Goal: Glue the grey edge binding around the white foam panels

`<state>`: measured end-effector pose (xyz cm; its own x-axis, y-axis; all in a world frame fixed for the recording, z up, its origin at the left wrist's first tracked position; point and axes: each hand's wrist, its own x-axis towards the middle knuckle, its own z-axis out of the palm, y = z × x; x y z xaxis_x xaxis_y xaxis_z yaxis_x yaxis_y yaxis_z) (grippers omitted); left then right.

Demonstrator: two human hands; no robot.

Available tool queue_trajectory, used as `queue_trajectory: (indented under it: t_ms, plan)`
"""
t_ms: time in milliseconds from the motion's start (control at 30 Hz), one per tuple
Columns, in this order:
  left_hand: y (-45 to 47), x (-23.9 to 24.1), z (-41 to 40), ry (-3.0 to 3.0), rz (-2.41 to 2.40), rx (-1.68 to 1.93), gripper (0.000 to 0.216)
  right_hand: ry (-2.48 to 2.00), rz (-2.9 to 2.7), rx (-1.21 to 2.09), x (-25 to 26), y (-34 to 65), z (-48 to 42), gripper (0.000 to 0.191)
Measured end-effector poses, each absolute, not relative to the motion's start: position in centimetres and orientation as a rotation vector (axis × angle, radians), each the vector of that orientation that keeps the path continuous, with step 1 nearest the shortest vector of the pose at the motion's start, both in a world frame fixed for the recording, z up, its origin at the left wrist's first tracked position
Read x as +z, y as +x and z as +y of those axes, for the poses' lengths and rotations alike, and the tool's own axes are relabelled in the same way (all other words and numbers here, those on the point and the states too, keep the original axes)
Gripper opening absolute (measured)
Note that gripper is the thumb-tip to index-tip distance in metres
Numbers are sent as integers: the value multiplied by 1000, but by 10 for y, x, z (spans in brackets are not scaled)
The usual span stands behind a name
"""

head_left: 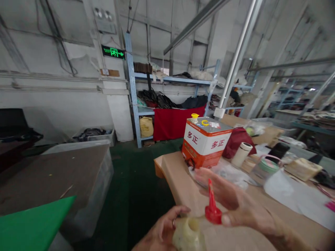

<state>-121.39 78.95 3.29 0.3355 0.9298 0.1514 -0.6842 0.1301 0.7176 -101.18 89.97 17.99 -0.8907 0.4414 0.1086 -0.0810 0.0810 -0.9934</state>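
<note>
My left hand (163, 232) is wrapped round a small yellowish squeeze bottle (187, 235) at the bottom middle of the view. The bottle's mouth is uncovered. My right hand (232, 204) pinches a red cone-tipped nozzle cap (212, 207) between thumb and fingers, right beside and slightly above the bottle's mouth. Both hands hover over the near end of a table covered in brown paper (180, 184). Behind them on the table stands a square orange-and-white tin can (205, 141) with a yellow cap.
On the table lie a crumpled clear plastic bag (230, 172), a paper roll (241, 153), a tape roll (267, 166), a dark red bag (237, 139) and clutter. A clear bin with a brown lid (65, 174) stands left. Blue shelving (167, 104) lines the back wall.
</note>
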Motion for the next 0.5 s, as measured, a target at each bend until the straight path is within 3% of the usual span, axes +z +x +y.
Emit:
queue_trajectory:
  t_ms: [267, 367, 500]
  plan:
    - [-1290, 41, 887, 994, 405, 1298, 102, -632, -1870, 1512, 158, -1088, 959, 69]
    - [-1311, 57, 912, 1091, 639, 1315, 102, -776, -1776, 1470, 154, -1108, 974, 52]
    - [-1326, 74, 941, 1228, 1136, 1251, 80, -900, -1781, 1279, 143, -1122, 988, 33]
